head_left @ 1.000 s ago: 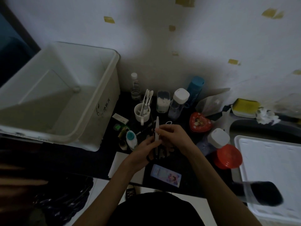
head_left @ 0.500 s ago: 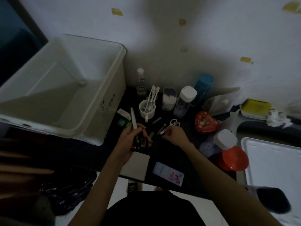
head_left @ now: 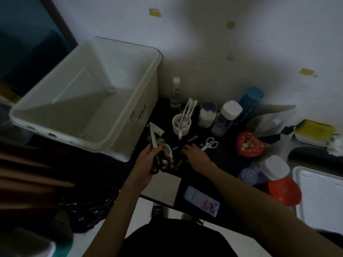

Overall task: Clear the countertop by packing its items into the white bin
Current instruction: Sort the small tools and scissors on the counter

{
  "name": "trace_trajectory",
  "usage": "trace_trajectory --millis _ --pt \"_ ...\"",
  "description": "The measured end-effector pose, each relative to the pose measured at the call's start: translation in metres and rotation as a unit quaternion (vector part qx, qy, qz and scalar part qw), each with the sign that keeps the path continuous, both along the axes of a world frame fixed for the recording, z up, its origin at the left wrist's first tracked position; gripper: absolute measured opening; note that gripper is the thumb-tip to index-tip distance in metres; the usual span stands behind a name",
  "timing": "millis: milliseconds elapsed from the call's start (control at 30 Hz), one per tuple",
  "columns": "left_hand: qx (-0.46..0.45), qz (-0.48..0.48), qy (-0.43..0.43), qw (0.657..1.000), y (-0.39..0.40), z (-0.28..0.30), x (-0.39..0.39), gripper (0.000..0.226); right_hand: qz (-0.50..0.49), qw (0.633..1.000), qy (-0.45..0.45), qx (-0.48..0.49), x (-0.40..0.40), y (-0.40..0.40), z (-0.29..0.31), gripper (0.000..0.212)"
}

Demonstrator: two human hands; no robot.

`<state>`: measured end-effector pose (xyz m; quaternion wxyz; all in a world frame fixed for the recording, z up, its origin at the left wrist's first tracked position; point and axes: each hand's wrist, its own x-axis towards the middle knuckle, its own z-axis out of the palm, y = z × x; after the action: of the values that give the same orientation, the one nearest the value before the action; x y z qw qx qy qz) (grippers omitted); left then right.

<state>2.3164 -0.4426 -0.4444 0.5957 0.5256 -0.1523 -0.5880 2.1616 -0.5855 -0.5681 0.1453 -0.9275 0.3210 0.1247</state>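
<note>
Left hand [head_left: 148, 164] in closed grip on black-handled scissors [head_left: 154, 145], at 3 o'clock of white bin [head_left: 130, 115]; right hand [head_left: 194, 154] flat, fingers loose, on dark surface [head_left: 226, 158] clutter.

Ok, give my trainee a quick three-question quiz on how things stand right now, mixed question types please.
1. True or false: the large white plastic bin already holds several packed items.
2. Which hand grips the black-handled scissors? A) left hand B) right hand C) neither
3. Fill in: the white ceramic mug on the dark countertop holds several ____.

Key:
1. False; its visible inside shows no items.
2. A; the right hand reaches toward small dark items near the small white-handled scissors.
3. Toothbrushes.
</note>
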Motion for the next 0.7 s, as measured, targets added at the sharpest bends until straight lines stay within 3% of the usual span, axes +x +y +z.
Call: trace_trajectory --millis 267,400,467,533,600,700 --pt "-0.003 -0.009 -0.025 1.0 0.002 0.007 0.001 0.023 -0.001 1.0 0.001 0.017 -0.002 -0.002 0.006 0.042" --pt "-0.012 -0.014 -0.065 0.998 0.001 0.011 -0.002 0.025 -0.022 0.998 -0.051 0.029 -0.008 -0.009 0.018 0.026" --pt "-0.021 -0.029 -0.077 0.996 0.001 0.012 -0.002 0.029 -0.056 0.99 -0.125 0.017 -0.015 -0.01 0.03 0.023" --pt "-0.025 -0.052 -0.091 0.994 0.0 0.013 -0.003 0.034 -0.121 0.961 -0.248 -0.009 -0.024 -0.007 0.048 0.025" --pt "-0.018 -0.069 -0.11 0.991 -0.002 0.018 -0.005 0.032 -0.192 0.906 -0.375 -0.04 -0.03 0.0 0.075 0.023" --pt "-0.023 -0.11 -0.166 0.98 -0.006 0.026 -0.014 0.027 -0.281 0.823 -0.493 0.034 -0.034 0.007 0.114 0.017"
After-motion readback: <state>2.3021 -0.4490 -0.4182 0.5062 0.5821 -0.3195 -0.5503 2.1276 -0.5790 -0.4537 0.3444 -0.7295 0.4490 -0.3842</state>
